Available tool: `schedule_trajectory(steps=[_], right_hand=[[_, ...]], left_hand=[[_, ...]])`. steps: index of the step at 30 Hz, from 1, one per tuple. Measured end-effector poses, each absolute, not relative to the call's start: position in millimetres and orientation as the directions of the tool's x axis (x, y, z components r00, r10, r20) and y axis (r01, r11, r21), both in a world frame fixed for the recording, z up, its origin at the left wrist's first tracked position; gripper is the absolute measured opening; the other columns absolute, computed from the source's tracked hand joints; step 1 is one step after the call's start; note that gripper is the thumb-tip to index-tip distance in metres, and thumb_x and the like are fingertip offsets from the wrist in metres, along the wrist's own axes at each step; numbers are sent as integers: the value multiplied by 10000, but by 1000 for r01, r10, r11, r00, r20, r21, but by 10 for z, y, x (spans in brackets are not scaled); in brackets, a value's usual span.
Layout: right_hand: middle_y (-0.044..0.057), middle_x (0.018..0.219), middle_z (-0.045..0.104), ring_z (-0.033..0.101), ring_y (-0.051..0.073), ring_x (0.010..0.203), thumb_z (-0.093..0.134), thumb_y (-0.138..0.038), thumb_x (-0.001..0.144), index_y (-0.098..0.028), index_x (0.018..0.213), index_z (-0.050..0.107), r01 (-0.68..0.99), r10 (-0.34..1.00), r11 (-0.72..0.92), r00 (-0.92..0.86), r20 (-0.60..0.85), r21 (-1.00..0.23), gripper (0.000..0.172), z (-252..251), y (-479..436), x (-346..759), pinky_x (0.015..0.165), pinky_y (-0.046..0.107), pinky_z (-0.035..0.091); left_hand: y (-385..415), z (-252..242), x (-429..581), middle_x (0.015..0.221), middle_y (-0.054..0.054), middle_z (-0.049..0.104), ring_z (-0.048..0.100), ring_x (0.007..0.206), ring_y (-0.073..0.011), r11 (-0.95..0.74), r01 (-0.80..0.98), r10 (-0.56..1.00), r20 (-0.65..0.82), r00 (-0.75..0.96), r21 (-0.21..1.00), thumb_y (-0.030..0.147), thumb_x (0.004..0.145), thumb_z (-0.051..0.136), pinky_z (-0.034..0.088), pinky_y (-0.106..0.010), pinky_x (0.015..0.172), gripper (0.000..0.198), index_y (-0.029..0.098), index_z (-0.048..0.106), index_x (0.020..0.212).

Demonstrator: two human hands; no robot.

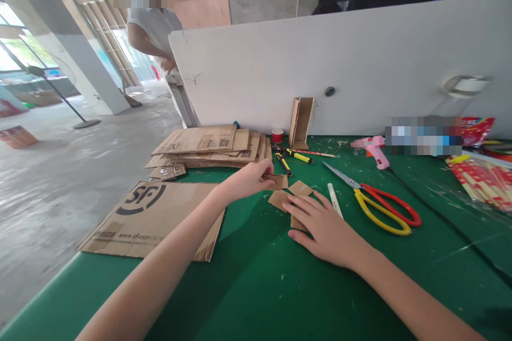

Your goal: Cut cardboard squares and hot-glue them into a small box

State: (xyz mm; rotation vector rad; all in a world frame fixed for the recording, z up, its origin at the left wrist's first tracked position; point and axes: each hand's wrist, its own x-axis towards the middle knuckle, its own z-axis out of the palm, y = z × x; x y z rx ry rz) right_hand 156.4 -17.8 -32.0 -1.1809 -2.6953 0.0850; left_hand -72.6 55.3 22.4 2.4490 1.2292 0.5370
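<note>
My left hand [256, 178] pinches a small cardboard piece [279, 182] by its left end, just above the green table. Spread over several small cardboard pieces [280, 201] is my right hand [320, 224], its fingers apart and resting on them. One more cardboard square [301, 188] lies just beyond its fingertips. A white marker-like stick [335, 200] lies right of my right hand. Further right are large scissors [372, 200] with one red and one yellow handle, blades partly apart. My palm hides part of the pieces under it.
A flat printed cardboard sheet [180, 213] and a cardboard stack [208, 149] lie left. Behind are yellow-black pliers [300, 156], a red spool [277, 135] and an upright cardboard trough [302, 122]. A pink glue gun [376, 150] trails its cord right. A person [154, 32] stands beyond the white partition [256, 74].
</note>
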Motion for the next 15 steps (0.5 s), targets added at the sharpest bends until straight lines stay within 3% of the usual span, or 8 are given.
schedule_trajectory(steps=[3,8,12,15], right_hand=[[66,1503,342,298,252,1382,313,-557,929,-194,1418,410,701,722,688,-686,84,-189,617,-313,-199,1529,1132,528,193],[57,1485,378,313,232,1377,341,-560,921,-207,1395,448,693,724,680,-686,72,-241,600,-302,-203,1553,1150,504,179],[72,1457,422,347,245,1359,371,-519,926,-202,1373,473,672,707,703,-695,130,-230,557,-346,-208,1528,1130,525,223],[72,1342,557,464,246,1272,421,-438,925,-216,1277,560,644,665,746,-701,259,-171,439,-284,-156,1589,1106,510,267]], left_hand=[[557,119,-664,795,6,578,547,711,-156,-585,662,799,196,568,469,215,835,474,382,-254,628,82,210,436,907],[566,-44,-601,819,7,599,567,727,-155,-577,627,790,163,591,523,188,841,451,402,-247,633,84,215,426,917],[520,-31,-569,860,-1,617,592,773,-159,-571,622,789,150,595,536,188,851,445,420,-245,650,104,214,432,951],[484,13,-555,872,-8,625,601,797,-169,-570,659,796,131,590,491,181,862,428,422,-251,658,105,214,445,960]])
